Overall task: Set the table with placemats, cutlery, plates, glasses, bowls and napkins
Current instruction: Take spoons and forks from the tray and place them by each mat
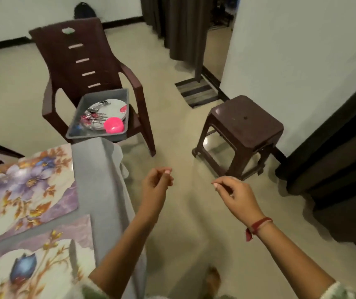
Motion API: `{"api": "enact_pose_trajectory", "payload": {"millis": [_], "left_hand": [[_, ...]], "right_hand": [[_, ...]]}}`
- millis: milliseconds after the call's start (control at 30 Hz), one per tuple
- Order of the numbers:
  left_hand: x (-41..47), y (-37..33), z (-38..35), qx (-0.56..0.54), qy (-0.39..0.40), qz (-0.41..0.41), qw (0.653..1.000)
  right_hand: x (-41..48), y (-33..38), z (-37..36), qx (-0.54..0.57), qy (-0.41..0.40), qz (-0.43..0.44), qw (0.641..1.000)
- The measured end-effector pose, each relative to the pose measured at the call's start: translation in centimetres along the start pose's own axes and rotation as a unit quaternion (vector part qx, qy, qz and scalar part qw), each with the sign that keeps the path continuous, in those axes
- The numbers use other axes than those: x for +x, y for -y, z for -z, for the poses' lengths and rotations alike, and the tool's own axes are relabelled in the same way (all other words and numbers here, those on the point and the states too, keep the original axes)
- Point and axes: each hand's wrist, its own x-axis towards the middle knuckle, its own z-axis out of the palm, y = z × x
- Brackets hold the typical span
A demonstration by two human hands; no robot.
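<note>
A pale, glossy tiled floor (pixel 179 223) is filling most of the frame, with a white wall (pixel 291 50) standing at the upper right and a dark brown curtain (pixel 181 24) hanging at the top centre over a striped doormat (pixel 196 91); a table under a grey cloth (pixel 99 186) is occupying the lower left, and two floral placemats, one purple-and-gold (pixel 25 184) and one lower in the frame with a blue flower (pixel 32 266), are lying side by side on it; one dark brown plastic armchair (pixel 82 61) is standing at the upper left just beyond the table's corner, carrying one grey plastic tray (pixel 108 91) on its seat; inside the tray white round plates with red flowers (pixel 114 108) are lying under a loose heap of steel cutlery (pixel 95 116), and one bright pink plastic bowl (pixel 113 125) is sitting at the tray's near right corner; the number of plates and cutlery pieces is too blurred to count; one dark brown plastic stool (pixel 244 119) is standing at the centre right; the left hand (pixel 156 184) is hanging in the air at the lower centre, beside the cloth's edge, fingers loosely curled and holding nothing; the right hand (pixel 235 195), with a red thread bracelet (pixel 259 225) on its wrist, is doing likewise near the stool, loosely curled and empty; the tray is lying well apart from both hands, above and left of them.
</note>
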Motion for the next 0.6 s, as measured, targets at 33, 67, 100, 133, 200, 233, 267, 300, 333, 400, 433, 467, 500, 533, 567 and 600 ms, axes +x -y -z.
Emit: {"api": "enact_pose_trajectory", "payload": {"millis": [33,67,100,133,200,233,267,300,333,400,433,467,500,533,567,600], "left_hand": [[1.5,-0.9,-1.4,-0.01,-0.025,0.004,1.0],[2.0,-1.2,-1.1,-0.015,-0.028,-0.001,0.999],[3.0,-2.0,-1.7,-0.011,-0.058,-0.012,0.998],[4.0,-2.2,-2.0,-0.015,-0.085,-0.015,0.996],[4.6,-2.4,-1.4,-0.022,-0.115,-0.006,0.993],[4.8,-2.3,-1.3,-0.022,-0.134,-0.001,0.991],[4.5,-2.0,-0.9,-0.018,-0.138,0.002,0.99],[4.6,-2.0,-0.7,-0.008,-0.157,0.003,0.988],[4.8,-1.7,-0.5,-0.005,-0.17,0.007,0.985],[4.7,-1.4,0.2,-0.001,-0.189,0.013,0.982],[5.1,-1.1,0.8,-0.005,-0.203,0.018,0.979],[4.9,-1.0,0.9,-0.007,-0.202,0.025,0.979],[5.8,-0.8,1.7,-0.006,-0.218,0.027,0.976],[6.5,-0.5,2.4,-0.006,-0.232,0.031,0.972],[7.8,0.0,3.3,-0.009,-0.248,0.037,0.968],[9.2,0.3,4.1,-0.011,-0.26,0.04,0.965]], "right_hand": [[2.1,-0.5,1.5,0.005,0.015,0.015,1.0],[2.2,-0.3,1.3,0.016,0.009,0.018,1.0],[4.0,-0.7,2.0,0.027,0.015,0.034,0.999],[5.5,-1.0,2.3,0.034,0.032,0.051,0.998],[6.9,-1.0,1.6,0.049,0.055,0.07,0.995],[7.9,-1.0,1.4,0.057,0.078,0.08,0.992],[7.8,-0.9,1.0,0.064,0.085,0.081,0.991],[8.9,-0.8,0.6,0.068,0.104,0.094,0.988],[9.9,-0.7,0.2,0.072,0.124,0.102,0.984],[11.3,-0.3,-0.6,0.07,0.149,0.116,0.98],[12.7,-0.1,-1.2,0.068,0.164,0.122,0.977],[13.1,-0.1,-1.2,0.068,0.162,0.124,0.976],[15.0,0.4,-2.1,0.065,0.173,0.135,0.974],[16.4,0.8,-2.9,0.068,0.181,0.141,0.971],[18.3,1.4,-4.2,0.063,0.184,0.152,0.969],[20.3,1.7,-5.4,0.059,0.195,0.162,0.966]]}}
